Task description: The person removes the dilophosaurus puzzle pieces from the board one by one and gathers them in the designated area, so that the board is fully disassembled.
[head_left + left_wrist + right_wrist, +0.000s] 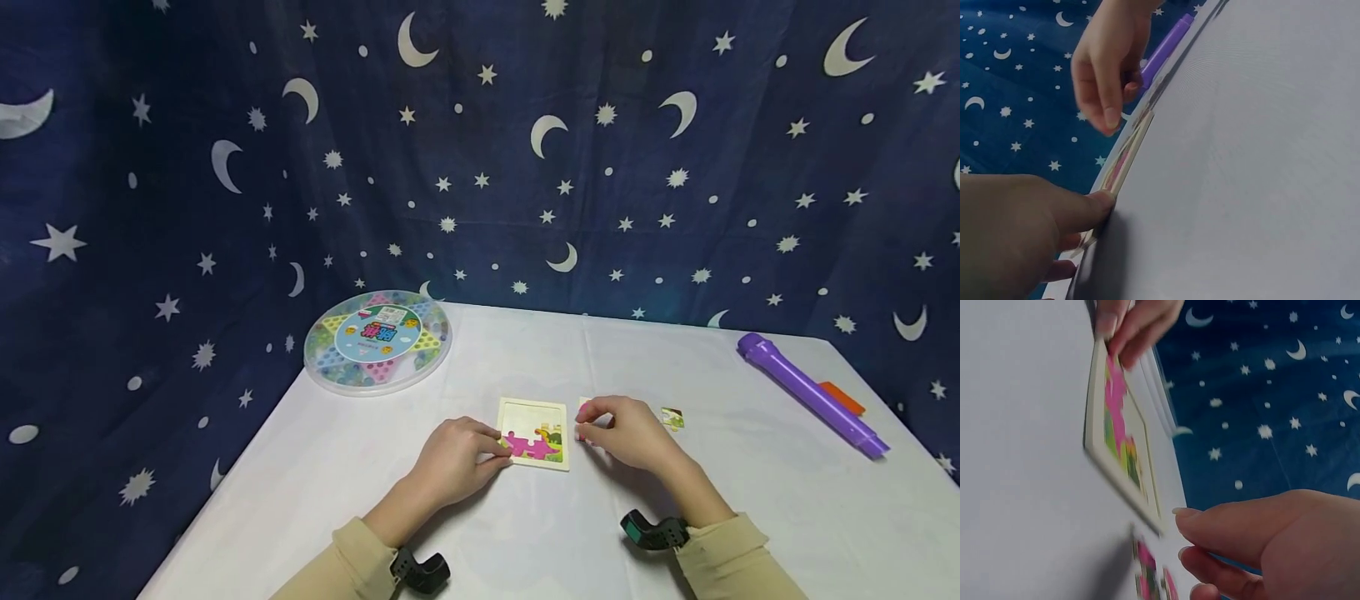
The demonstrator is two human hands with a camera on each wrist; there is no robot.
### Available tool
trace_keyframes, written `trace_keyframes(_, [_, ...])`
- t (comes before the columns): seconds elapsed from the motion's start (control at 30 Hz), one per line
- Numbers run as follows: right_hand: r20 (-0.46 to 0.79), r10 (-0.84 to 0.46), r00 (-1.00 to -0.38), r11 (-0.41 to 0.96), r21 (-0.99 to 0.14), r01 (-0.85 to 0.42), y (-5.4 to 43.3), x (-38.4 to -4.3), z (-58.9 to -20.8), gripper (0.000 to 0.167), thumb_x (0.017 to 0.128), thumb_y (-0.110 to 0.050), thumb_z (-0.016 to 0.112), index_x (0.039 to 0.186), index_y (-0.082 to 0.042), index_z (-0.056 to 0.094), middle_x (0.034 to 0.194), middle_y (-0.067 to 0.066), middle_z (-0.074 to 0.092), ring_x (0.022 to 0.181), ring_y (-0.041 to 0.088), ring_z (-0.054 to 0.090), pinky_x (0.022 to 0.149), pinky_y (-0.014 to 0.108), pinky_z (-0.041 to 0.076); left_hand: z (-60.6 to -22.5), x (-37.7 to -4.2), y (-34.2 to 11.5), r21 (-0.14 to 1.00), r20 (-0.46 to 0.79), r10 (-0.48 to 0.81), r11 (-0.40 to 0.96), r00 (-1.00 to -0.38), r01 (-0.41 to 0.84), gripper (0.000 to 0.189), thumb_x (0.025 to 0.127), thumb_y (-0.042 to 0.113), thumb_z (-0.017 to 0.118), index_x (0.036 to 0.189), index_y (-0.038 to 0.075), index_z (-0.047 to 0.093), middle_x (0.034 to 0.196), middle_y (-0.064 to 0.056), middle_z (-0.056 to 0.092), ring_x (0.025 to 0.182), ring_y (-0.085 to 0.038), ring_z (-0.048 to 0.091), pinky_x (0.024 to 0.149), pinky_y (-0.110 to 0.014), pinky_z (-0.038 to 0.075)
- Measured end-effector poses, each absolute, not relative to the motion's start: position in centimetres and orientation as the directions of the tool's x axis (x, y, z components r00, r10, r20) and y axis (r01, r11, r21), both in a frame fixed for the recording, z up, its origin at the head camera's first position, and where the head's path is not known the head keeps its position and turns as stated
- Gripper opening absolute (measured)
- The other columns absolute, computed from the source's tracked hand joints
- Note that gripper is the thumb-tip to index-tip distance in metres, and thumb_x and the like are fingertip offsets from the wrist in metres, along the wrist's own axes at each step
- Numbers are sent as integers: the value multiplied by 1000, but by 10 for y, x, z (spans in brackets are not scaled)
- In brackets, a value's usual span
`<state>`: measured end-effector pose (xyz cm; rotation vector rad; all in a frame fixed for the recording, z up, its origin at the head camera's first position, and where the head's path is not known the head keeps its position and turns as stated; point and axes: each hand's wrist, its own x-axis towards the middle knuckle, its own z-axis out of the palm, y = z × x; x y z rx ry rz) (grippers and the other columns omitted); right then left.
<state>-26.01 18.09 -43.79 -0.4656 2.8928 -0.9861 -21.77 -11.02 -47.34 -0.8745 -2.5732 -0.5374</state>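
A square jigsaw puzzle tray (532, 411) with a cream border lies on the white table, its lower part filled with pieces of a pink dinosaur picture. My left hand (461, 458) pinches the tray's left edge, the thumb (1099, 203) on the border. To the tray's right, my right hand (626, 429) hovers over loose pink and green puzzle pieces (1147, 575), its thumb and fingers bent with nothing visible between them. In the head view that hand partly covers these pieces. Farther right lies another puzzle piece (672, 417).
A round, clear-lidded Chinese checkers set (378, 343) sits at the table's back left. Along the right side lies a purple tube-shaped thing (813, 396), with a flat orange object (843, 398) behind it. A dark star-and-moon curtain (480, 150) hangs behind the white table (525, 542).
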Motion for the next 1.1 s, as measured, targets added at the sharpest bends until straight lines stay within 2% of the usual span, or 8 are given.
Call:
trace_keyframes(0.13, [53,-321,-946,741,-608,-286,167,-262,-439,6,90,-20,79,94,-20,75,96,-5,70,71,17,54,61,32,47,-475,-216,-109,233,486,500,716,-716,658,7,88,30,83,92,25,84,107,5,76,102,-14,69,89,-36,55])
trace_keyframes(0.3, [55,-342,-938,744,-594,-306,160,-264,-442,7,89,-18,80,93,-20,75,92,-7,69,76,16,56,66,34,48,-475,-215,-105,241,515,532,662,-672,709,8,89,24,81,97,23,82,102,9,75,100,-11,69,88,-33,55])
trace_keyframes(0.5, [76,-355,-932,761,-556,-335,160,-263,-444,7,88,-20,82,94,-20,77,90,-9,69,82,14,57,75,37,50,-472,-215,-101,230,477,569,655,-670,720,6,90,22,80,95,22,83,98,11,76,100,-7,69,92,-31,54])
trace_keyframes(0.7, [101,-396,-913,767,-511,-389,159,-264,-446,16,87,-25,84,100,-17,79,89,-9,67,79,15,53,73,35,48,-474,-216,-101,224,482,563,662,-671,715,6,89,21,80,93,22,83,97,12,76,99,-8,70,91,-31,54])
trace_keyframes(0.87, [121,-408,-905,781,-467,-414,156,-265,-446,17,86,-25,85,100,-18,79,89,-7,65,82,15,56,77,39,50,-473,-215,-103,224,495,551,666,-672,712,5,88,21,81,92,23,83,96,12,76,99,-8,70,90,-31,54])
trace_keyframes(1.1, [98,-397,-912,766,-513,-388,154,-263,-448,16,86,-22,85,97,-17,76,88,-7,64,79,15,53,75,37,48,-473,-215,-104,227,504,556,653,-661,723,5,88,20,81,92,23,83,96,12,76,98,-8,70,90,-31,54])
